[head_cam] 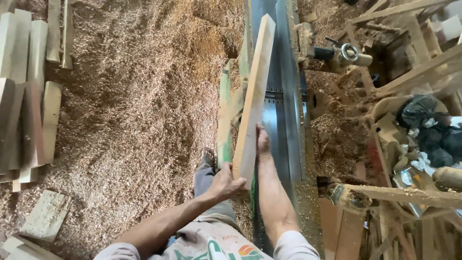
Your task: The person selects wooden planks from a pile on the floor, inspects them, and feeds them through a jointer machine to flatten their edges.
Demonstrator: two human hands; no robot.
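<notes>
Head view: one long pale wooden board (253, 96) stood on edge, tilted, along the grey metal planer surface (284, 120), running from near to far. Left hand (225, 182) clasped the board's near end; right hand (262, 140) pressed flat against its right face. Sawdust-covered floor (139, 106) lay left, with stacked planks (26, 96) at far left.

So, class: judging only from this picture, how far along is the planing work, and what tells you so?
Done: thick wood shavings cover the floor, so plenty of cutting has happened.

In hand: the left hand grips the near end of a pale board while the right hand presses its side, holding it on edge over the steel planer bed.

Left: stacked boards lie to the left; planed or not, I cannot tell.
</notes>
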